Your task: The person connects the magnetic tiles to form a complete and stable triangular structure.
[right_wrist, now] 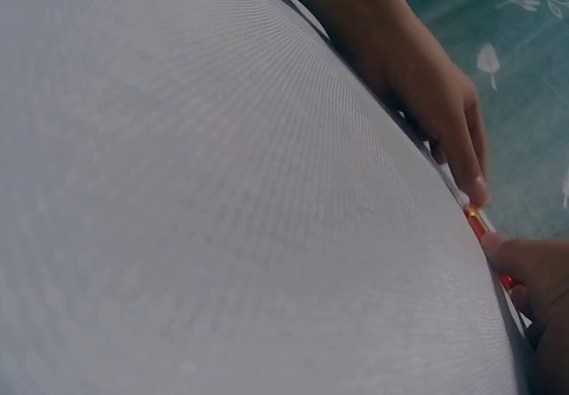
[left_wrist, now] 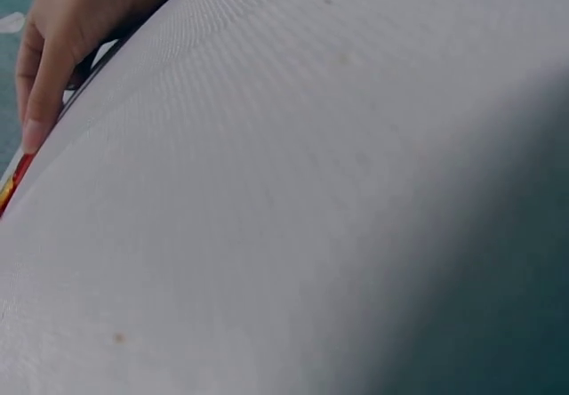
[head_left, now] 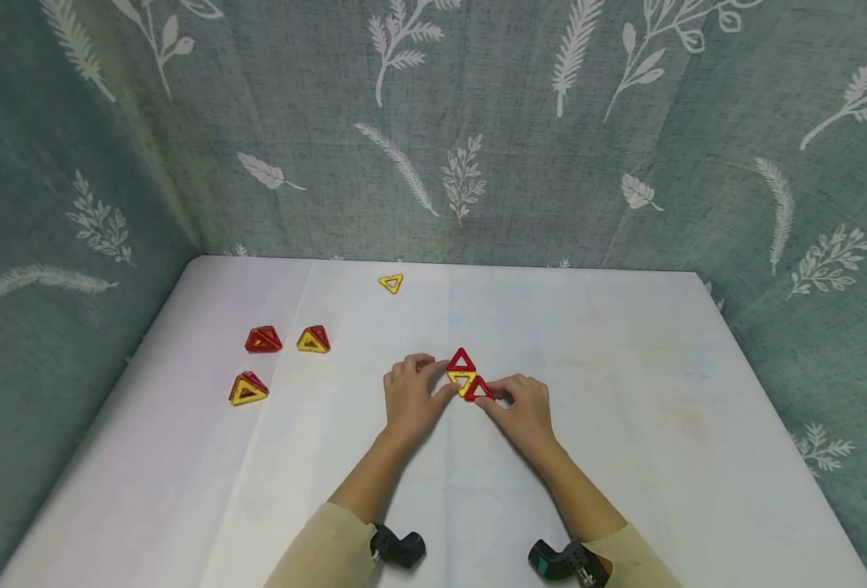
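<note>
In the head view, three flat triangle frame tiles lie joined edge to edge on the white table: an upper red triangle tile (head_left: 461, 359), a yellow triangle tile (head_left: 463, 381) below it, and a lower red triangle tile (head_left: 481, 389) to the right. My left hand (head_left: 413, 396) pinches the yellow tile at its left side, thumb low and index finger near the corner it shares with the upper red one. My right hand (head_left: 523, 411) grips the lower red tile between thumb and index finger. Both wrist views catch slivers of the red and yellow tiles (left_wrist: 12, 181) at the fingertips.
To the left stand three small pyramids of such tiles: a red pyramid (head_left: 263, 340), a red-and-yellow pyramid (head_left: 313, 339) and a nearer red-and-yellow pyramid (head_left: 248, 389). A single yellow triangle tile (head_left: 391, 283) lies near the back edge. Leaf-patterned green cloth (head_left: 522, 188) surrounds the table.
</note>
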Action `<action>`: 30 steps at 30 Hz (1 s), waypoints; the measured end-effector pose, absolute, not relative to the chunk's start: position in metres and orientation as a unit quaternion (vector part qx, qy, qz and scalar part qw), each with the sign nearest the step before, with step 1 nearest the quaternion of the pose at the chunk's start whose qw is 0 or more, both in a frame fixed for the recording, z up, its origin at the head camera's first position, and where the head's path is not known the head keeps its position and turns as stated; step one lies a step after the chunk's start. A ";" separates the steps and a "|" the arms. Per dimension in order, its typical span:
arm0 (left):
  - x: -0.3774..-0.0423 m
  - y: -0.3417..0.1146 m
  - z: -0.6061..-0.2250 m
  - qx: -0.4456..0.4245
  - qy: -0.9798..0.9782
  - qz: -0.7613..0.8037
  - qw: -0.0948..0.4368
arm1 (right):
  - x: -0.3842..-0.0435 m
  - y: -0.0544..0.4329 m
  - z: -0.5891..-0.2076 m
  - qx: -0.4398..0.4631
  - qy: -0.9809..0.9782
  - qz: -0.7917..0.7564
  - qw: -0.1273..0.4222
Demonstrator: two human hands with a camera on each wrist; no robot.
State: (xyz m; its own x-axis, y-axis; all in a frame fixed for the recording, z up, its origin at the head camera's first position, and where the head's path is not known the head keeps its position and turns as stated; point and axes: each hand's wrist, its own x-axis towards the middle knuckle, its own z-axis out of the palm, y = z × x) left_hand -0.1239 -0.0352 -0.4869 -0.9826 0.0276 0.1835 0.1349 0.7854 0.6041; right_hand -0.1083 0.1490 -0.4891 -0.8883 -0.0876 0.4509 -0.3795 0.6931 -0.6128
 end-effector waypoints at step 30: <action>-0.169 -0.096 -0.472 -0.001 -0.871 -0.477 0.118 | -0.108 0.151 -0.486 0.125 -0.900 0.378 0.179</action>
